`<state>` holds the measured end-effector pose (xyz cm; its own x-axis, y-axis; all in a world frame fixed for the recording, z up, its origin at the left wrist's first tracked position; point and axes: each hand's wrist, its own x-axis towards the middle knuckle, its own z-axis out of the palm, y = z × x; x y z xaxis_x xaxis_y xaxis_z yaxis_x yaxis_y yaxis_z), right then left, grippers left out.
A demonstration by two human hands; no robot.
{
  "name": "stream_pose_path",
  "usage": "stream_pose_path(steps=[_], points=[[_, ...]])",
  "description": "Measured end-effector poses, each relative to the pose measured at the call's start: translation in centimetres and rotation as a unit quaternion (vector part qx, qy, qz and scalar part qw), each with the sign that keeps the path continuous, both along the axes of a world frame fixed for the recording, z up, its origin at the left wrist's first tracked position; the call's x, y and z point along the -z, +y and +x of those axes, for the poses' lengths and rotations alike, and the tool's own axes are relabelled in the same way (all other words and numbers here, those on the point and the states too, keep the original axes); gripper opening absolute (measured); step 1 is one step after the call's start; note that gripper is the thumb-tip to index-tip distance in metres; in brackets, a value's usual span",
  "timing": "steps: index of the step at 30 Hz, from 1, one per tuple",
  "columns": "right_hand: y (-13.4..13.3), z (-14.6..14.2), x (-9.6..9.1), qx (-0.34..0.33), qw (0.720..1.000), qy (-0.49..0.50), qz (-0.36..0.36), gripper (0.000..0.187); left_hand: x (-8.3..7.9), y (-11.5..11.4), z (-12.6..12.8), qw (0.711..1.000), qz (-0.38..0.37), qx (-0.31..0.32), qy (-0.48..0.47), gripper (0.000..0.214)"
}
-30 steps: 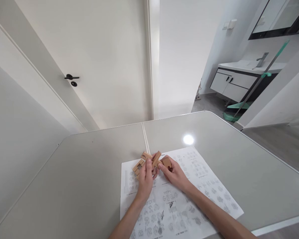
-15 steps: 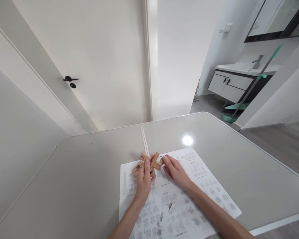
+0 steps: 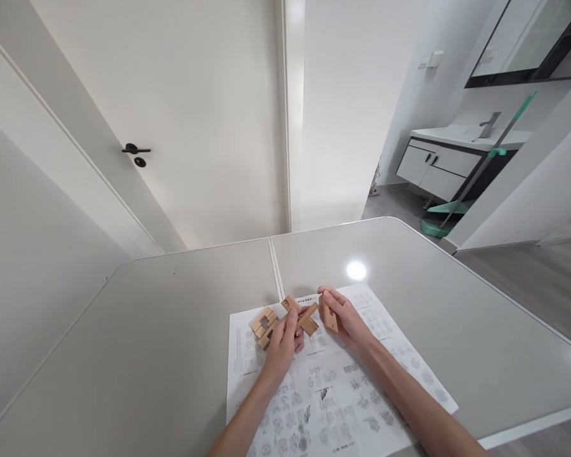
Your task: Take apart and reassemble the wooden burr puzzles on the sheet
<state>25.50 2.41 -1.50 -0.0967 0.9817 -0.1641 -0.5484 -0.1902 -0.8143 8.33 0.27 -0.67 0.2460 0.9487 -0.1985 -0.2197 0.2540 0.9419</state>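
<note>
My left hand (image 3: 283, 346) pinches a cross of two light wooden puzzle bars (image 3: 301, 314) just above a printed instruction sheet (image 3: 328, 387). To the right of the cross, my right hand (image 3: 346, 320) grips a separate wooden puzzle piece (image 3: 328, 315), held close to the cross. A notched wooden block cluster (image 3: 263, 325) lies loose on the sheet's far left corner, just left of my left hand. Both hands have their fingers curled round the wood.
The sheet lies on a grey table (image 3: 137, 355) with a seam (image 3: 275, 270) down its middle and a rounded far right corner. Behind it stand a white door with a black handle (image 3: 136, 151), a vanity cabinet (image 3: 440, 166) and a green mop (image 3: 480, 166).
The right hand now holds a wooden piece it did not show half a second ago. The left hand's cross has shifted right, away from the loose block cluster.
</note>
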Motion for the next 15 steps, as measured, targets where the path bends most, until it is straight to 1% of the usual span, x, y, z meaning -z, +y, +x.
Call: stream_pose_path(steps=[4,7,11,15], points=[[-0.04,-0.17,0.22,0.001,1.000,0.024,0.001,0.048,0.05,0.06,-0.06,1.000,-0.001,0.008,-0.010,0.062],[0.07,0.04,0.22,-0.007,0.999,0.048,0.001,0.045,0.02,0.06,-0.06,1.000,-0.008,-0.003,-0.019,0.058],[0.07,0.22,-0.10,-0.018,0.998,0.057,-0.001,0.042,0.00,0.07,0.12,0.999,-0.016,-0.020,-0.028,0.057],[-0.20,-0.10,-0.49,-0.044,0.997,0.068,0.005,0.036,0.02,0.12,0.24,0.999,-0.020,-0.021,-0.024,0.055]])
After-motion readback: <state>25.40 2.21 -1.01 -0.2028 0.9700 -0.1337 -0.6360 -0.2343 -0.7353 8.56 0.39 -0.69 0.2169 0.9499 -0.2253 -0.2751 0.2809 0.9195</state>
